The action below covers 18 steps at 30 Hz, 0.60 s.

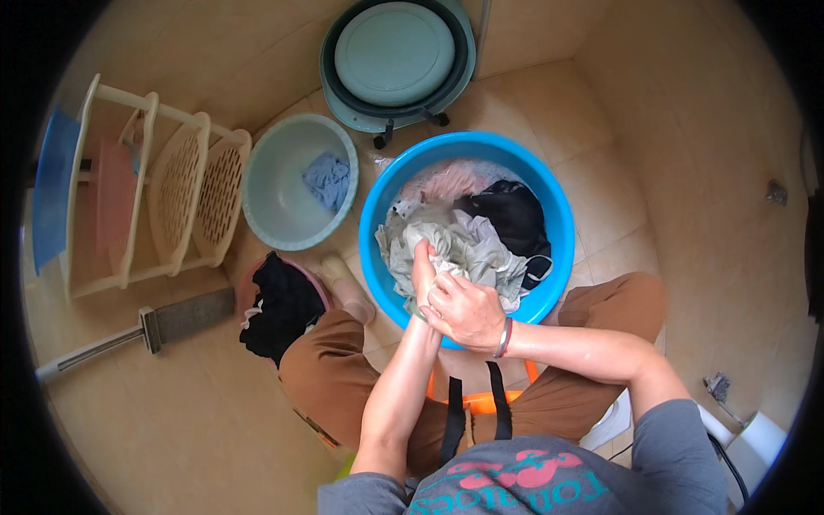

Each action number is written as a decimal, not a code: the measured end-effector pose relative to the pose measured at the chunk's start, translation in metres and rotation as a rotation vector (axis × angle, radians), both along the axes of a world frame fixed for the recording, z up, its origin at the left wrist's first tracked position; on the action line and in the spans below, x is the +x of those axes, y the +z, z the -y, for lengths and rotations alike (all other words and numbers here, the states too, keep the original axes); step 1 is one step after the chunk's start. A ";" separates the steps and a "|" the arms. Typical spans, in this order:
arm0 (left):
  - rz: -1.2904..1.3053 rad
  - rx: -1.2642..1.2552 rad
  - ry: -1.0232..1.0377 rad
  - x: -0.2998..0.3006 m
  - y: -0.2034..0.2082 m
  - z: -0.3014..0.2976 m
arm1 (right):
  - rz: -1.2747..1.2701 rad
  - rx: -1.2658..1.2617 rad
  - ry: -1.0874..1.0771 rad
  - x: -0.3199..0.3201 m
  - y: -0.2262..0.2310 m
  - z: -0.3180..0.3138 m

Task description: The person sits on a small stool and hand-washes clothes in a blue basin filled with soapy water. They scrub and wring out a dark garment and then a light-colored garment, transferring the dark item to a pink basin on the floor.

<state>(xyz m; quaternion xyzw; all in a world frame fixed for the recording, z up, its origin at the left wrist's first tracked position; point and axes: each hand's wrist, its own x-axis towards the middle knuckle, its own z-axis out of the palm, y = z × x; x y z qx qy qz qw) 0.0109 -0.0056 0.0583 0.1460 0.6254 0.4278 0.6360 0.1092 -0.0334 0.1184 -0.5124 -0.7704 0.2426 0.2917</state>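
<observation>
Above the near rim of a round blue basin (562,215), my two hands are pressed together over a pale grey-white garment (468,245). My right hand (468,311) is closed, its fingers curled on a bunched part of that cloth. Against it, my left hand (424,273) is seen edge-on with its thumb pointing away; the cloth bunches at its palm, and most of its fingers are hidden. A black garment (506,215) lies at the basin's right, and a pink cloth (446,182) lies among suds at the far side.
Left of the blue basin stands a pale green basin (257,193) holding a light blue cloth (327,178). Nearer is a pink basin with black clothing (283,300), beside a long-handled mop (193,324). A cream rack (184,206) stands far left; folded basins (395,56) lean behind.
</observation>
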 end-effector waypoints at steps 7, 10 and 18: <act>0.185 -0.084 0.239 0.048 0.026 0.024 | 0.065 -0.262 -0.390 0.036 -0.057 -0.045; 0.340 -0.122 0.345 0.043 0.028 0.013 | 0.043 -0.242 -0.288 0.025 -0.008 -0.038; 0.469 -0.212 0.325 0.041 0.026 0.007 | 0.001 -0.054 -0.161 0.030 -0.035 -0.034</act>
